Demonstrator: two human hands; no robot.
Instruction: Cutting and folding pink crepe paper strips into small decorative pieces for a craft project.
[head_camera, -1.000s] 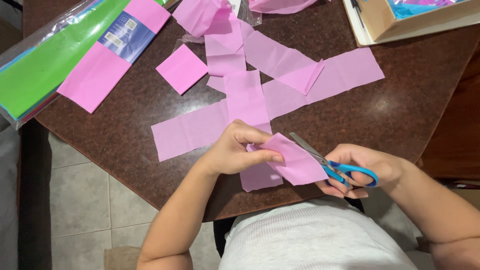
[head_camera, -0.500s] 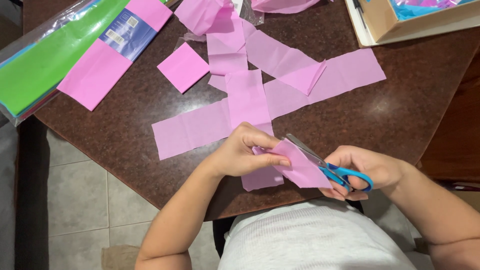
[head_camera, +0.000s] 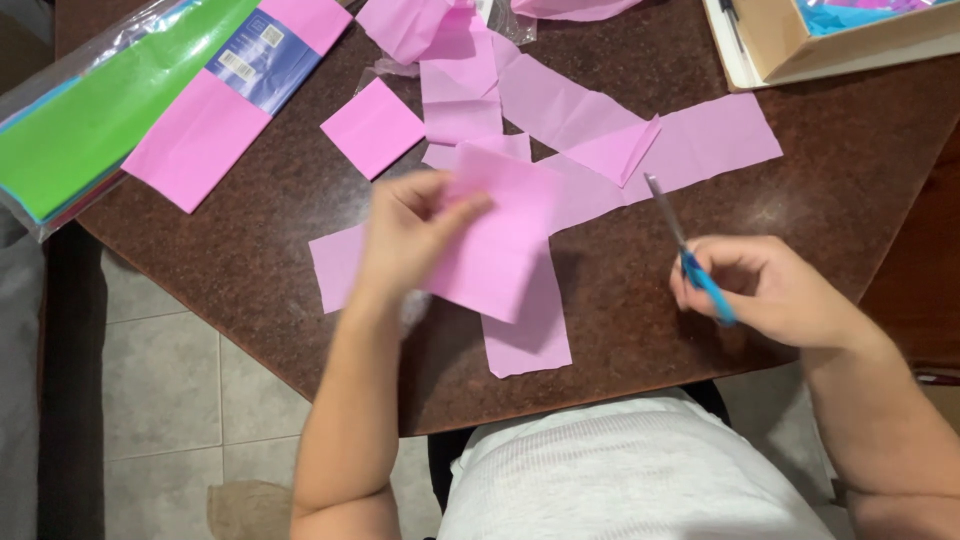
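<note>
Table: I see a dark brown speckled table (head_camera: 250, 260) over a pale tiled floor (head_camera: 160, 380), with my own white-shirted lap at the near edge.
Paper pack: a clear packet of coloured sheets (head_camera: 90, 120), green and pink showing, lies at the far left corner, well apart from both hands.
Box: a cardboard box (head_camera: 790, 30) sits at the far right corner, with blue paper inside.
Strips: long pink strips (head_camera: 700, 140) lie crossed over the middle of the table; a small pink square (head_camera: 372, 126) rests apart, up and to the left of them.
Cut piece: the pink sheet (head_camera: 500, 250) is now lifted clear of the strips. A moment ago the blades were in it; now it is free of them, so I judge the cut finished.
Left hand: my left hand (head_camera: 410, 235) pinches that sheet at its left edge, thumb on top, and has carried it up and away from my body; it is blurred with motion.
Right hand: my right hand (head_camera: 770, 290) has drawn off to the right and is closed around the blue handles.
Scissors: the scissors (head_camera: 690, 255) point away from me, blades together as far as I can tell, touching no paper.
</note>
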